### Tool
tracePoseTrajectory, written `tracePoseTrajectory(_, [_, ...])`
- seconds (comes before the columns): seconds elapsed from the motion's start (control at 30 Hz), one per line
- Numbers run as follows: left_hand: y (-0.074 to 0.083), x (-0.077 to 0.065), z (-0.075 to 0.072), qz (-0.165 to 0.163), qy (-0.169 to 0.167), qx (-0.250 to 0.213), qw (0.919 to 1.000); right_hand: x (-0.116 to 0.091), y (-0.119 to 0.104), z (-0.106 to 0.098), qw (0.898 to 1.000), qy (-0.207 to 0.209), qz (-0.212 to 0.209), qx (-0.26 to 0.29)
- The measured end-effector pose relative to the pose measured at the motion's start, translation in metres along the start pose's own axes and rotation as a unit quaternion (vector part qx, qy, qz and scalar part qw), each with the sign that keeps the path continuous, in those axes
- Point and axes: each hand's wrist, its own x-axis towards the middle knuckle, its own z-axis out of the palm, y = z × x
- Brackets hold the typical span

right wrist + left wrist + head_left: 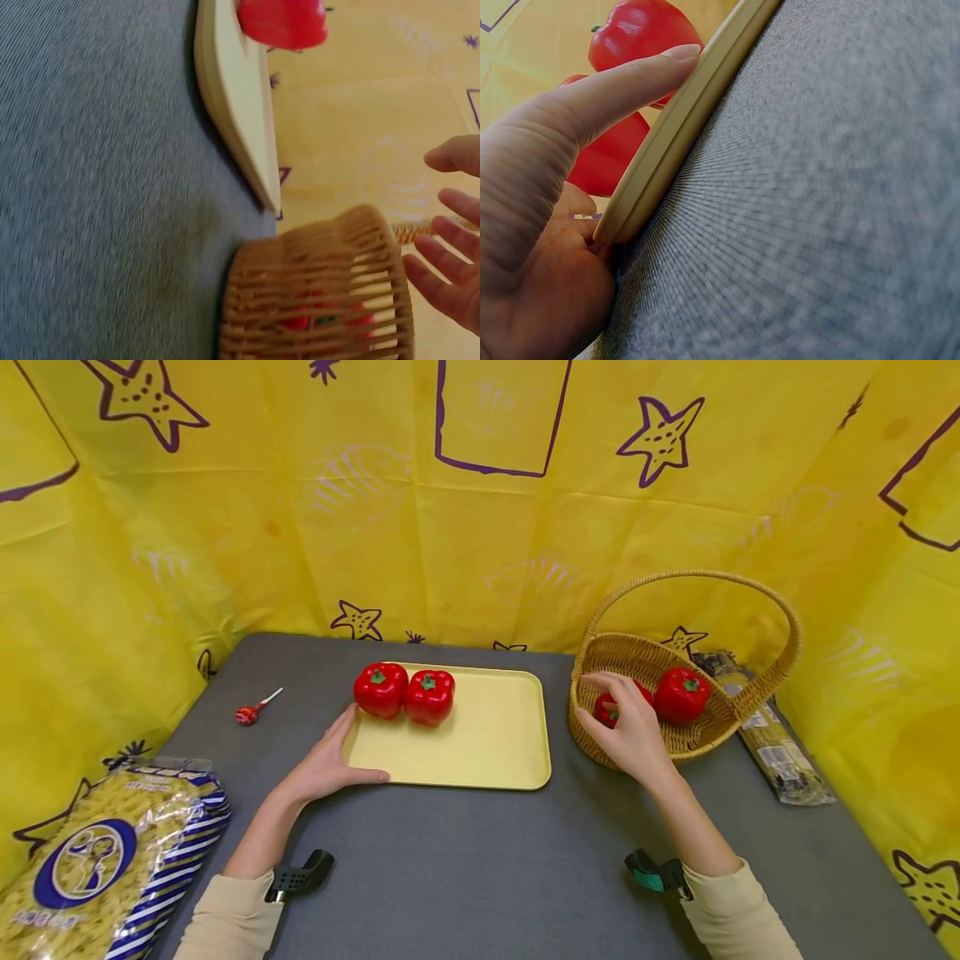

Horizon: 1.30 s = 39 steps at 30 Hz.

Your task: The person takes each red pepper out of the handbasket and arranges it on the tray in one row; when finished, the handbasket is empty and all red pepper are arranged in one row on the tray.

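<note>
My left hand [330, 762] rests at the near-left corner of a pale yellow tray [480, 747]. Its thumb lies straight on the front rim [664, 142] and its fingers run along the left side. Two glossy red bell peppers with green stems, the left one [381, 691] and the right one [430, 697], sit together at the tray's far left. Over the left side of a wicker basket [626, 652] hovers my right hand [632, 727], its fingers and thumb spread apart with nothing between them. Inside the basket lie a red pepper [682, 696] and another [606, 710], partly hidden behind that hand.
A wrapped lollipop [247, 715] lies left of the tray. At the near left is a large bag of pasta [112, 860]. Another clear package [783, 756] lies right of the basket, whose tall arched handle [697, 574] rises above it. Yellow patterned cloth [480, 527] surrounds the grey table.
</note>
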Motion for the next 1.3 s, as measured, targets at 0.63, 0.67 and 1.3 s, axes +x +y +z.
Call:
tracePoseTrajectory(0.63, [0.001,0.0,-0.002,-0.005,0.0,-0.005,1.0,-0.003,0.036,-0.023,0.989,-0.058,0.07,-0.115])
tracePoseTrajectory(0.67, [0.001,0.001,-0.001,-0.005,0.0,-0.003,1.0,-0.003,0.038,-0.024,0.988,-0.064,0.074,-0.117])
tracePoseTrajectory(1.3, [0.0,0.001,-0.001,-0.006,-0.004,0.008,0.9999,0.011,0.054,-0.027,0.966,-0.165,0.146,-0.135])
